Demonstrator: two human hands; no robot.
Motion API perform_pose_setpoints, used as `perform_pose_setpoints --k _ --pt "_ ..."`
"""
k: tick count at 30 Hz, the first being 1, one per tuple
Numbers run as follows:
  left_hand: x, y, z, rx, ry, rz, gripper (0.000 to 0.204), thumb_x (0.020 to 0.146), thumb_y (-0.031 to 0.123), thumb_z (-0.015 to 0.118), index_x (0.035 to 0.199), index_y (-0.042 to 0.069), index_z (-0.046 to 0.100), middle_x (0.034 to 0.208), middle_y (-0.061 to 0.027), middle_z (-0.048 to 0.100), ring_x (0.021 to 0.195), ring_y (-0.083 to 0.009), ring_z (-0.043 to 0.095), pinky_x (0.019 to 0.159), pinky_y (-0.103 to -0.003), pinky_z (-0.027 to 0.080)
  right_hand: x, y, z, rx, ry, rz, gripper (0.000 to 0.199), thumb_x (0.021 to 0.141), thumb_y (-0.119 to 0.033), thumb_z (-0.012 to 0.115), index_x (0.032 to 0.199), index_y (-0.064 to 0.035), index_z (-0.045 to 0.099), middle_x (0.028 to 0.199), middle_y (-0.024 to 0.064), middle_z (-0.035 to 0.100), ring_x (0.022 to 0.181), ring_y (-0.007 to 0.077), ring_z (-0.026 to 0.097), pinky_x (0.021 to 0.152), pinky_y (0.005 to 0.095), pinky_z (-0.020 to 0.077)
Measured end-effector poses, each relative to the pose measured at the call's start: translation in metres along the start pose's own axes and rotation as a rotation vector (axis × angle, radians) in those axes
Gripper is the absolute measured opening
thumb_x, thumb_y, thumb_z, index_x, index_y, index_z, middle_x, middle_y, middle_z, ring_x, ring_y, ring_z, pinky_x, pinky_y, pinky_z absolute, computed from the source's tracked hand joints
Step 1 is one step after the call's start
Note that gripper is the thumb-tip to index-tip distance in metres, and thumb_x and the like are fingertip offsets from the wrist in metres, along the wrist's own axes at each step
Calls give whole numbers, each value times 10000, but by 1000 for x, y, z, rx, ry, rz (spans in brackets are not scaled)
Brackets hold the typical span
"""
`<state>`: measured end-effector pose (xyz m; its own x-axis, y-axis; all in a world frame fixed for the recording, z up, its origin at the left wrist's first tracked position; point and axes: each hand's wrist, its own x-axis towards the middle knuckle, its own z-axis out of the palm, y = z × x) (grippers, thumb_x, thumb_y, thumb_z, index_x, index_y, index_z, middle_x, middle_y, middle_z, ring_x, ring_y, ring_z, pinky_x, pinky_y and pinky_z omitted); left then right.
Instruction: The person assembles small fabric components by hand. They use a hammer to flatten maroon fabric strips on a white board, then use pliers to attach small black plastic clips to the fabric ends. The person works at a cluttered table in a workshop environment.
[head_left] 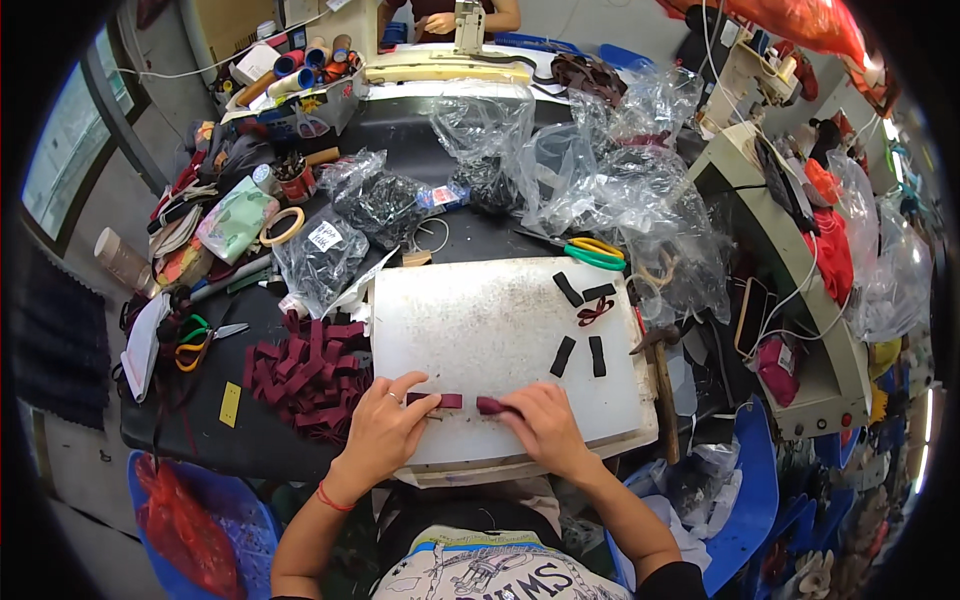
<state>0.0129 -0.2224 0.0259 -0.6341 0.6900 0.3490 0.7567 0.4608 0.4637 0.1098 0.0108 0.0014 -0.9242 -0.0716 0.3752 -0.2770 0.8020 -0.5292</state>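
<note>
As I look down through the head camera, a maroon strip [450, 401] lies on the white board [450, 320], toward its near edge. The left hand [385, 425] rests its thumb over the strip's left part, forefinger arched apart from it, fingers loosely spread. The right hand [548, 425] pinches a second piece [488, 405] between thumb and fingertips; they cover much of it, so I can't quite tell how it is folded. Bare board shows between the two pieces.

On the board's right side I see four black tabs [598, 356] and a looped ribbon [596, 312]. A hammer [664, 390] lies along the right edge, green-and-yellow scissors [595, 254] just past the far right corner. Left of the board sits a maroon heap [305, 375], with a yellow card [230, 404] beside it. Across the dark table [400, 125] I make out clear bags [630, 195], a tape roll [265, 237] and, farther off, a box of spools [340, 108].
</note>
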Motion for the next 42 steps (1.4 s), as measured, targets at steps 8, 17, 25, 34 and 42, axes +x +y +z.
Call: perform_pose_setpoints --k 8,17,25,34,42 --pt "-16 -5 -1 -191 39 -123 188 744 13 675 920 79 663 942 -44 627 853 -262 561 723 -364 473 23 -12 6 169 94 151 64 808 -52 666 866 -34 642 785 98 574 795 264 515 747 368 415" --pt "-24 18 -17 -380 114 -431 198 800 8 636 998 3 625 974 -138 596 839 -284 570 735 -361 478 45 51 -52 -325 177 132 296 752 30 604 1030 -62 644 1066 148 582 1031 341 518 930 417 395" --pt "-40 16 -26 -214 420 -589 275 927 -54 424 1163 -48 566 1001 -147 528 934 -263 548 845 -338 449 75 50 -45 -306 93 -45 205 784 -31 591 983 -50 639 927 86 619 912 278 586 771 389 440" --pt "-19 20 -14 -920 672 -590 141 963 10 480 1094 -25 518 1015 -103 618 960 -154 618 867 -291 520 72 -15 20 -149 -164 -376 234 748 -90 635 981 -71 646 1028 70 614 965 253 564 827 378 436" --pt "10 18 12 -1176 499 -546 207 939 -15 505 1135 25 451 1025 -119 594 1001 -205 626 854 -322 544 43 2 -57 -138 135 140 251 813 -34 664 1063 -45 662 1049 134 632 931 272 594 791 347 489"
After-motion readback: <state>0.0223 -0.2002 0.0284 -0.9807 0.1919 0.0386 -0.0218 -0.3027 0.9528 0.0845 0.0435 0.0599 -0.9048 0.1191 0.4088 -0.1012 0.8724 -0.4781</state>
